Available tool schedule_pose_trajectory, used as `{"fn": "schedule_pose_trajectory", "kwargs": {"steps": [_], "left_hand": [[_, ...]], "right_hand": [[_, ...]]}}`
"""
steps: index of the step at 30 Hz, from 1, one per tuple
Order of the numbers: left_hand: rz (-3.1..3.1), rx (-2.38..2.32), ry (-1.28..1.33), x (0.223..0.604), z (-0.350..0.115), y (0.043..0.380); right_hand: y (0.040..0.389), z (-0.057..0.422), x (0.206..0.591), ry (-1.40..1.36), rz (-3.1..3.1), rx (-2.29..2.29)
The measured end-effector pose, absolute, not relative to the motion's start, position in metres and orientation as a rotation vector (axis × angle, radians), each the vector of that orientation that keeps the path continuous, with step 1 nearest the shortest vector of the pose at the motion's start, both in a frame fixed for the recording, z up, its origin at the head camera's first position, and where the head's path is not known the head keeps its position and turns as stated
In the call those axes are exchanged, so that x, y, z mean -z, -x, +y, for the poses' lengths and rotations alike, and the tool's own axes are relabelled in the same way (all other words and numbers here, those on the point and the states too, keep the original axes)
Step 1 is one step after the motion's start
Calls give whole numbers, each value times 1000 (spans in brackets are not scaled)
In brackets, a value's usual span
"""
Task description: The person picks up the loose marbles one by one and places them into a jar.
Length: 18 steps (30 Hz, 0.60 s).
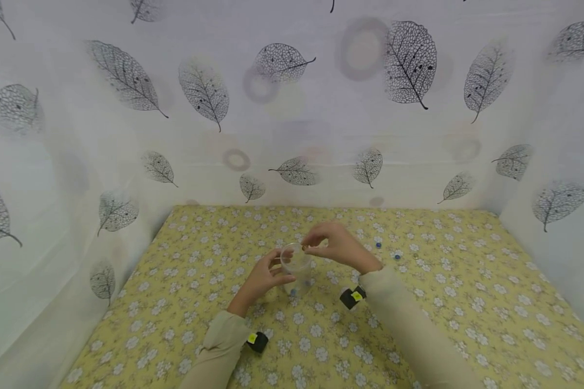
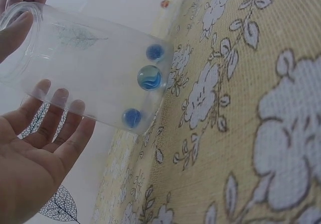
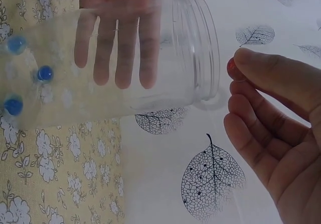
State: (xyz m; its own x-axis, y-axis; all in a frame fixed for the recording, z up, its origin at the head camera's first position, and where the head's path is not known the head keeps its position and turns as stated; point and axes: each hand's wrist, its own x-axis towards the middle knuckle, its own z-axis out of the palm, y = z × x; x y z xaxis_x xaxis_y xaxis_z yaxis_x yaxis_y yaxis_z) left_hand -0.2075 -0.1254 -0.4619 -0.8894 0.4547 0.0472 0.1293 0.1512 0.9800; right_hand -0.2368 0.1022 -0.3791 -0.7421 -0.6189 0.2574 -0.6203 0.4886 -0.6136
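Note:
A clear plastic jar [image 1: 299, 273] stands upright and uncapped on the cloth. Inside, at its bottom, lie three marbles: a dark blue marble [image 2: 155, 51], a clear marble with a blue swirl [image 2: 149, 78] and another blue marble [image 2: 132, 117]. My left hand [image 1: 267, 273] holds the jar from the left, fingers along the wall and thumb near the rim. Just outside the jar's mouth, my right hand [image 1: 333, 247] pinches a red marble [image 3: 234, 69] between thumb and forefinger; the fingers partly cover it.
To the right on the yellow flowered cloth [image 1: 467, 302] lie a blue marble [image 1: 378, 245], a second blue marble [image 1: 397, 257] and a pale yellowish marble [image 1: 416, 255]. White leaf-printed sheeting [image 1: 321, 124] hangs behind the table and at both sides.

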Motion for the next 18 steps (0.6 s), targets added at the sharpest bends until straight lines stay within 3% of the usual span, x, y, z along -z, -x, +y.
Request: {"fn": "schedule_pose_trajectory", "kwargs": {"steps": [18], "left_hand": [[2173, -1803, -583, 460, -125, 207]], "right_hand": [[238, 102, 381, -1151, -2714, -1154]]}}
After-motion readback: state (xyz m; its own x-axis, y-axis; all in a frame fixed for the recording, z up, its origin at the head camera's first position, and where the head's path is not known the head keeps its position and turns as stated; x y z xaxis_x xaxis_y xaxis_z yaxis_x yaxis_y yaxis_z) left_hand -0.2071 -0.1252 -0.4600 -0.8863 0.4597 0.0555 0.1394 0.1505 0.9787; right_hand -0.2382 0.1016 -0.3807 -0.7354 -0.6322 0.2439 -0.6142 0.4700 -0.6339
